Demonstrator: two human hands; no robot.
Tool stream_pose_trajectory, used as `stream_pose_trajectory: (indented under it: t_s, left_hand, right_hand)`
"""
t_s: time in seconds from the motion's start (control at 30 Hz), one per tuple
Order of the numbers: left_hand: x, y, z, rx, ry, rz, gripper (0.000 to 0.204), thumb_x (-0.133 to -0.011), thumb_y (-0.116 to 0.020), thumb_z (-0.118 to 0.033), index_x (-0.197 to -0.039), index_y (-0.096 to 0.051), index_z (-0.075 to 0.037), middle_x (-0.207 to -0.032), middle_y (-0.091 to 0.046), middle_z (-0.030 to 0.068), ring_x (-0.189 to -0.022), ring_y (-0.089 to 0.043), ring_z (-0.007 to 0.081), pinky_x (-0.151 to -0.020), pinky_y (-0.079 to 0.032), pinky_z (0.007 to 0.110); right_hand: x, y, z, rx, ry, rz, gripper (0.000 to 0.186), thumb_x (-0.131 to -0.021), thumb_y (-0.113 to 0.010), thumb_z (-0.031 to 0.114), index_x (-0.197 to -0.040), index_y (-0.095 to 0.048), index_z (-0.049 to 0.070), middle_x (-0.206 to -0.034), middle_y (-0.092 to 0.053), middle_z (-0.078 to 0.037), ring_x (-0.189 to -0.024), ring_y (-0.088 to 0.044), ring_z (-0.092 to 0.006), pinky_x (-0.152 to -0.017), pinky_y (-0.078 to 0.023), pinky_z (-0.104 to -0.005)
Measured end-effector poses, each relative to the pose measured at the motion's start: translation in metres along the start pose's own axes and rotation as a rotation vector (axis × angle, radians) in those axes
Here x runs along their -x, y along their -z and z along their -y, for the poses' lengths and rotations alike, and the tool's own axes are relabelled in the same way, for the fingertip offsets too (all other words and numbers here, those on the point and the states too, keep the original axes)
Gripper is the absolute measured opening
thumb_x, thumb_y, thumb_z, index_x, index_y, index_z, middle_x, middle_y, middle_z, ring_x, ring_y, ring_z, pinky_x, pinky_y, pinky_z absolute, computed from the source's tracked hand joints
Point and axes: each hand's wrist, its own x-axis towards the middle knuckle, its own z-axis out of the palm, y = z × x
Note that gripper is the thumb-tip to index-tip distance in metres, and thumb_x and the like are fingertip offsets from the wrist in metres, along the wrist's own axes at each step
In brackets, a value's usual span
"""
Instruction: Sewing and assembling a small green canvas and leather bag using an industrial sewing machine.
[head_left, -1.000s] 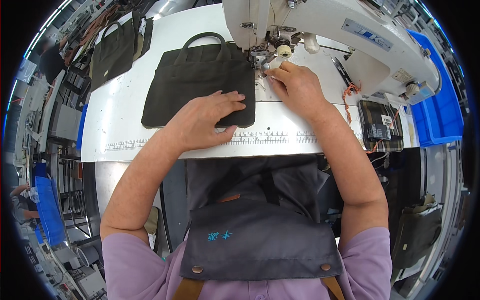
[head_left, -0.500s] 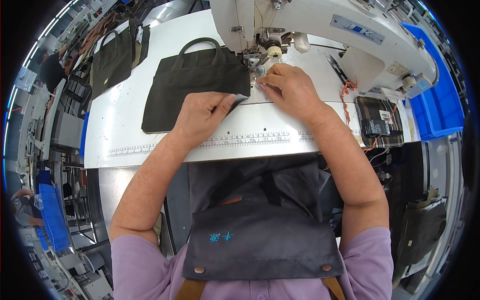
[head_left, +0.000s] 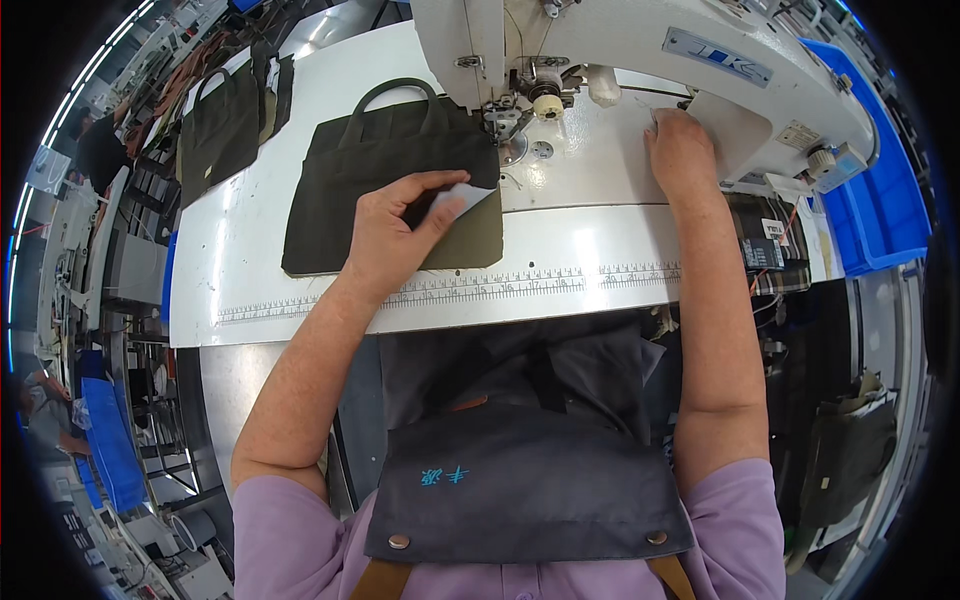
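A dark green fabric bag panel point(head_left: 340, 185) with a looped handle point(head_left: 400, 84) lies on the white table, its upper right edge beside the needle area of the sewing machine point(head_left: 530, 95). My left hand point(head_left: 390, 230) holds its lower right corner folded back between thumb and fingers. The fold bares a pale underside point(head_left: 470, 200) and an olive layer point(head_left: 485, 235) beneath. Farther right, my right hand point(head_left: 684, 150) rests by the machine's pillar with its fingers curled down. It covers the spot where a dark pointed tool lay earlier; what it grips is hidden.
A measuring scale point(head_left: 520, 285) runs along the table's front edge. Plaid fabric with a black packet point(head_left: 762, 253) lies at the right, next to a blue bin point(head_left: 880, 190). More dark green bag panels point(head_left: 220, 130) lie at the far left.
My right hand has left the needle area and moved right, onto the dark tool's place. My left hand has lifted the corner farther back, baring the olive layer.
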Motion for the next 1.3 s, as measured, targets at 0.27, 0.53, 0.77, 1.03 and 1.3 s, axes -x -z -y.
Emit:
stream_pose_trajectory:
  t_s: [0.27, 0.53, 0.77, 1.03, 1.3]
  left_hand:
    - [-0.001, -0.009, -0.007, -0.468, -0.116, 0.232, 0.042, -0.108, -0.050, -0.029, -0.139, -0.060, -0.002, -0.148, -0.059, 0.0097, -0.149, -0.041, 0.0299, -0.128, -0.011, 0.055]
    - [-0.010, 0.008, -0.009, 0.041, 0.354, 0.397, 0.059, -0.113, -0.025, -0.044, -0.153, -0.045, -0.005, -0.157, -0.046, 0.0190, -0.153, -0.031, 0.0327, -0.127, 0.007, 0.054]
    - [-0.007, -0.007, -0.036, -0.126, 0.329, 0.339, 0.061, -0.113, -0.024, -0.046, -0.157, -0.039, -0.007, -0.159, -0.043, 0.0185, -0.157, -0.023, 0.0300, -0.126, 0.010, 0.054]
    - [-0.008, -0.006, -0.025, -0.251, 0.153, 0.390, 0.058, -0.113, -0.024, -0.042, -0.156, -0.042, -0.007, -0.163, -0.042, 0.0060, -0.159, -0.018, 0.0237, -0.125, 0.012, 0.057]
    - [-0.006, -0.004, -0.028, -0.243, 0.164, 0.356, 0.057, -0.113, -0.026, -0.040, -0.156, -0.042, -0.006, -0.162, -0.043, 0.0051, -0.159, -0.017, 0.0276, -0.124, 0.013, 0.059]
  right_hand:
    - [0.000, 0.008, -0.017, 0.135, 0.086, 0.052, 0.012, -0.090, -0.061, 0.006, -0.096, -0.071, 0.001, -0.098, -0.073, -0.019, -0.094, -0.072, -0.0366, -0.081, -0.059, -0.0444]
    - [0.013, 0.062, 0.057, -0.577, 0.137, 0.243, 0.018, -0.098, -0.061, 0.020, -0.112, -0.070, 0.012, -0.089, -0.072, -0.015, -0.086, -0.070, -0.0359, -0.075, -0.053, -0.0466]
    - [0.012, 0.047, 0.084, -0.602, 0.463, 0.195, 0.020, -0.095, -0.068, 0.026, -0.111, -0.077, 0.018, -0.100, -0.068, -0.005, -0.090, -0.067, -0.0274, -0.079, -0.054, -0.0430]
    - [0.005, 0.035, 0.098, -0.579, 0.526, 0.077, 0.015, -0.090, -0.072, 0.027, -0.098, -0.081, 0.019, -0.092, -0.068, 0.000, -0.084, -0.069, -0.0235, -0.071, -0.055, -0.0394]
    - [0.009, 0.038, 0.104, -0.420, 0.566, -0.004, 0.011, -0.086, -0.070, 0.020, -0.090, -0.079, 0.016, -0.089, -0.067, -0.003, -0.083, -0.070, -0.0232, -0.068, -0.056, -0.0390]
